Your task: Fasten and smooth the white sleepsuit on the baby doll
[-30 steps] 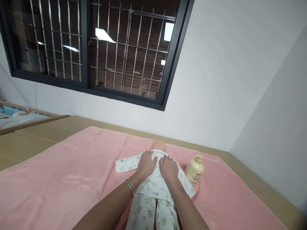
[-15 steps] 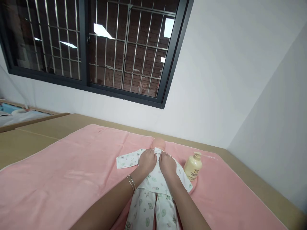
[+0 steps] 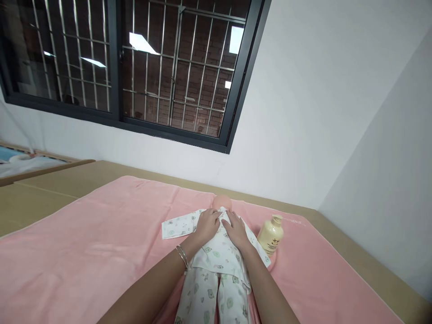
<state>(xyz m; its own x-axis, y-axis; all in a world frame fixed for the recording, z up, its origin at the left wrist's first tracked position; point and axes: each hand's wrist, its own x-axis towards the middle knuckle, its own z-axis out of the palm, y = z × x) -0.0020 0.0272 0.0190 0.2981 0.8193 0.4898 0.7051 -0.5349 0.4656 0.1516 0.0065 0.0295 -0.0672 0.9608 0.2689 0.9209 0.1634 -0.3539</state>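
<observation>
Head view of a baby doll (image 3: 222, 203) lying face up on a pink towel (image 3: 101, 243), with its head toward the wall and its legs toward the viewer. The doll wears a white printed top (image 3: 216, 254) and matching trousers (image 3: 209, 297). One empty sleeve (image 3: 177, 226) of the top lies flat on the towel, stretched out to the left. The left hand (image 3: 206, 225) rests on the top just below the doll's neck with its fingers bent onto the cloth. Whether they pinch the cloth cannot be told. Thin bangles (image 3: 182, 256) circle the left wrist. The right hand (image 3: 236, 230) lies open and flat on the chest of the top, fingers extended, just beside the left hand. A cream pump bottle (image 3: 270, 235) stands upright on the towel just beside the right edge of the top, with its pump head fitted. Its wall is opaque, so the contents are not visible, and its small dark label is too small to read. The towel covers a tan surface (image 3: 50, 189) that meets a white wall. Above it is a dark-framed window (image 3: 135, 67) with metal bars.
</observation>
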